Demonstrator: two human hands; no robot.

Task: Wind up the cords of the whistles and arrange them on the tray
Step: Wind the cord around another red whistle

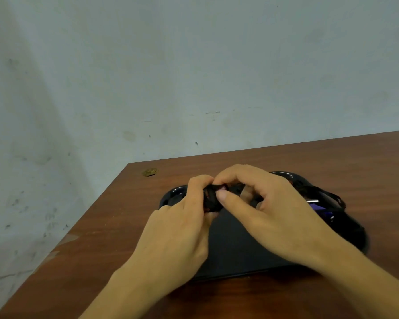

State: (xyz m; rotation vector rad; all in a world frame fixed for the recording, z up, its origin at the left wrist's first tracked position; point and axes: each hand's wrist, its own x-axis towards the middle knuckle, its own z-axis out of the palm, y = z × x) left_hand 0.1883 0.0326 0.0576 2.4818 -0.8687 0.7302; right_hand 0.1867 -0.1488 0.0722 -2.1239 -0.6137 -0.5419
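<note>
A black tray (235,245) lies on the brown wooden table in front of me. Above its far left part, my left hand (180,229) grips a small bundle of black cord (211,199) wound into a wad. My right hand (267,203) pinches the same bundle from the right with thumb and fingers. The whistle on this cord is hidden inside my hands. Behind my right hand, at the tray's right side, lie more black cords (327,195) and a purple whistle (320,208) with a metal ring.
The wooden table (124,238) ends at a left edge and a far edge against a pale wall. A small round hole (149,172) with a brass-coloured rim sits near the table's far left corner.
</note>
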